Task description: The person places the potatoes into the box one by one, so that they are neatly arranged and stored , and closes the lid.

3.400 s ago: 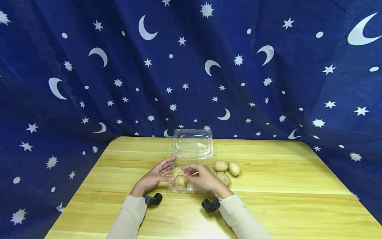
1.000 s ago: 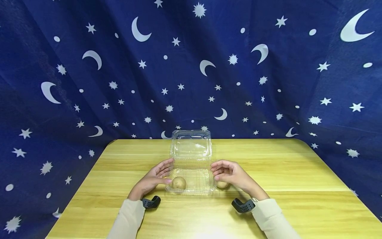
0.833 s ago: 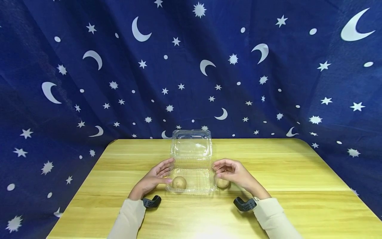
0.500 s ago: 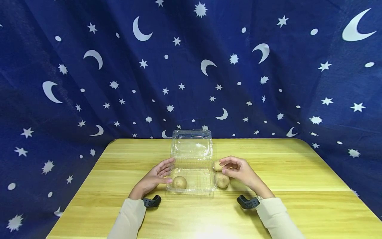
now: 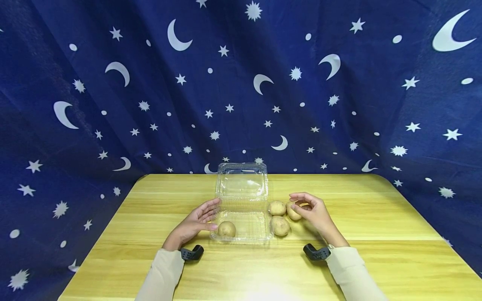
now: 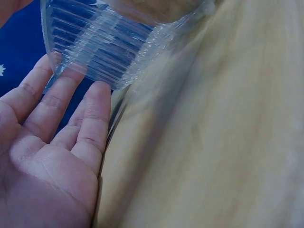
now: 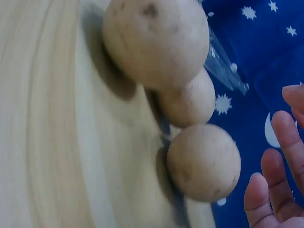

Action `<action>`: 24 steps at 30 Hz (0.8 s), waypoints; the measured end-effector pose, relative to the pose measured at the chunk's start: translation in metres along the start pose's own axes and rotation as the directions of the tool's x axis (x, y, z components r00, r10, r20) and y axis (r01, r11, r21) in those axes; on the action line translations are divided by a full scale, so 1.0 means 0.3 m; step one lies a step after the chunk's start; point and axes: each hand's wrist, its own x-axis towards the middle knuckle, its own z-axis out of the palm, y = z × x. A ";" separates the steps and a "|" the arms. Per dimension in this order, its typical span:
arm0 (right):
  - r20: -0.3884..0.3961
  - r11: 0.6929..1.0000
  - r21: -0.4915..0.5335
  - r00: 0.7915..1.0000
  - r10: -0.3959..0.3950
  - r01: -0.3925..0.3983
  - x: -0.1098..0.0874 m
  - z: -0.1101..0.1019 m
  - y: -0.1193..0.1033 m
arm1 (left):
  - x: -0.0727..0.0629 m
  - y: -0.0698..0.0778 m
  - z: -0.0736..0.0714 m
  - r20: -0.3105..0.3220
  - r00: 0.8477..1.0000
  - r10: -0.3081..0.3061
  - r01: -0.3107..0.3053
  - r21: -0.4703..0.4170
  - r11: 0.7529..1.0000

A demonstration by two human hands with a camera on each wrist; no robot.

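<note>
The far R potato (image 5: 292, 214) sits on the wood table (image 5: 376, 217). The R hand (image 5: 315, 212) is just over it, hides a bit, holds nothing. Btwn it & the clear box (image 5: 250, 228) are the back potato (image 5: 277, 208) & front potato (image 5: 280, 226), both by the box's R side. Lid's up; the in-box potato (image 5: 227, 229) is front L. L hand (image 5: 193, 223) touches the box's L side, no grip. Starry blue cloth (image 5: 241, 92) hangs behind.
</note>
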 end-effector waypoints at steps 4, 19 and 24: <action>-0.032 0.998 -0.046 0.999 0.040 -0.042 0.000 -0.019 0.017 | 0.002 0.004 0.002 0.005 1.000 0.004 -0.004 0.008 1.000; 0.080 0.964 0.010 0.961 0.264 -0.266 -0.013 -0.051 0.079 | -0.001 0.002 0.004 -0.002 1.000 0.012 -0.012 0.002 1.000; 0.115 0.958 -0.001 0.951 0.286 -0.288 -0.014 -0.054 0.086 | 0.001 0.001 0.002 -0.004 1.000 0.005 -0.005 0.009 1.000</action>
